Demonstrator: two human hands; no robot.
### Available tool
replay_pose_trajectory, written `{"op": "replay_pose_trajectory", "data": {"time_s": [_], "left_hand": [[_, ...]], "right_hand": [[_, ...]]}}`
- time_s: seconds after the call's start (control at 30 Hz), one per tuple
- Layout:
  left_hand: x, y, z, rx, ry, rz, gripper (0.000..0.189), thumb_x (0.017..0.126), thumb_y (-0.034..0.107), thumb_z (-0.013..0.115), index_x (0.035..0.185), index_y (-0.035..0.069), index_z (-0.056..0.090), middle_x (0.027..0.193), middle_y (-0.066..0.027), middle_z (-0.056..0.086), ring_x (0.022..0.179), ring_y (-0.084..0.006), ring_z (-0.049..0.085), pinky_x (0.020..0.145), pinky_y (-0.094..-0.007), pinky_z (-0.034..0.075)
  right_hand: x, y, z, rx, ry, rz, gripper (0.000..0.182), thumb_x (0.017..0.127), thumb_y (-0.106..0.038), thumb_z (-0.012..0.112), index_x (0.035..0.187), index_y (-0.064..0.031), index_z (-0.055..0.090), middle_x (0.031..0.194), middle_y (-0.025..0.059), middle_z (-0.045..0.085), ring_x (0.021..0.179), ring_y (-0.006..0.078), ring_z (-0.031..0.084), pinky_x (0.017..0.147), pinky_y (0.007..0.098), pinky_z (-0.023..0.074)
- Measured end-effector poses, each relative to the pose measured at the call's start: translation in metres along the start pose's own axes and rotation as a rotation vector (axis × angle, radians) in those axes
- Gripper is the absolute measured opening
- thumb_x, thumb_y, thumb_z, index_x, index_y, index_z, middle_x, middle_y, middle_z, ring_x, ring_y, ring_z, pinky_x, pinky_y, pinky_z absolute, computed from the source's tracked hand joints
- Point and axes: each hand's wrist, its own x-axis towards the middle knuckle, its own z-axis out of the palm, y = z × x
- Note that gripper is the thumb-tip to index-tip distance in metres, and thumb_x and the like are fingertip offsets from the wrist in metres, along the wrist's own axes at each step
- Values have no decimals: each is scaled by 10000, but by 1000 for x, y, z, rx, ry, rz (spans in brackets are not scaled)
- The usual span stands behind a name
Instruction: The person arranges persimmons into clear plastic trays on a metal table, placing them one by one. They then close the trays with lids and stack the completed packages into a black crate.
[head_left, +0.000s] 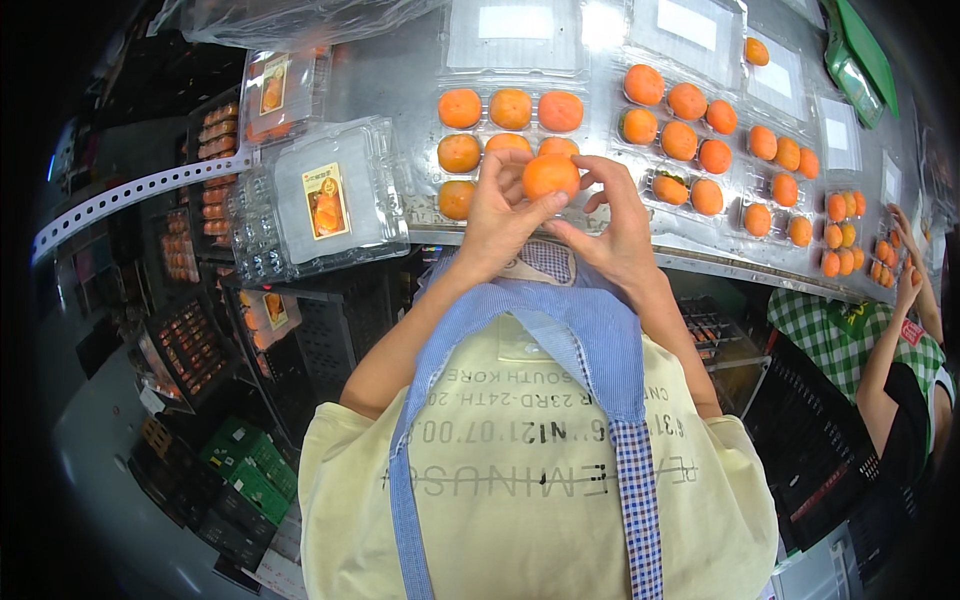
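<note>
An orange persimmon (551, 178) is held up between my two hands, over the near edge of the metal table. My left hand (501, 214) grips it from the left, thumb across its lower side. From the right, my right hand (616, 217) curves around it, index fingertip at its edge and thumb below. Just beyond is an open clear plastic clamshell tray with rows of persimmons (511, 109); my hands hide part of its nearest rows. Its raised lid (514, 56) has a white rectangle on it.
Closed clamshell packs (360, 202) with labels lie at the left. More open trays of persimmons (679, 140) line the table (397, 82) to the right. A co-worker's hands (904, 232) are at the far right. Black crates (187, 345) and green crates (251, 469) stand lower left.
</note>
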Motion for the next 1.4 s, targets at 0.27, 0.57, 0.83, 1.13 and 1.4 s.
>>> {"op": "replay_pose_trajectory", "data": {"time_s": [0.27,0.57,0.83,1.13,1.4], "left_hand": [[1,4,-12,-565,-187,-363,452,962,358,389,1273,31,419,1102,-163,585,952,-254,624,832,-373,514],[4,-3,-19,-723,-279,-490,487,972,412,306,1200,27,500,982,-145,622,850,-223,613,748,-328,491],[5,-2,-14,-647,-241,-464,433,965,380,360,1184,31,490,1018,-129,591,877,-218,587,794,-336,472],[10,-7,18,-1,-38,-206,462,878,179,613,1239,42,359,1112,-147,540,1013,-184,548,859,-311,444],[23,-6,59,278,-220,-31,513,869,156,625,1257,37,311,1119,-160,530,953,-169,563,834,-284,450]], "right_hand": [[0,2,-3,90,47,-16,521,673,-103,755,1145,-28,547,1060,102,584,863,189,560,622,268,466],[1,-2,-4,64,125,-152,468,666,-39,729,1109,-37,577,1014,73,634,870,198,556,626,272,467],[-3,0,-8,33,94,-176,460,645,-71,746,1072,-24,581,1004,72,636,873,223,562,670,306,476],[-3,2,-13,-271,155,-115,616,598,-178,756,1143,-28,511,1112,112,537,965,295,529,769,374,480],[-16,26,-53,-216,324,58,560,645,-172,754,1130,-15,521,1058,137,550,946,291,549,751,358,489]]}}
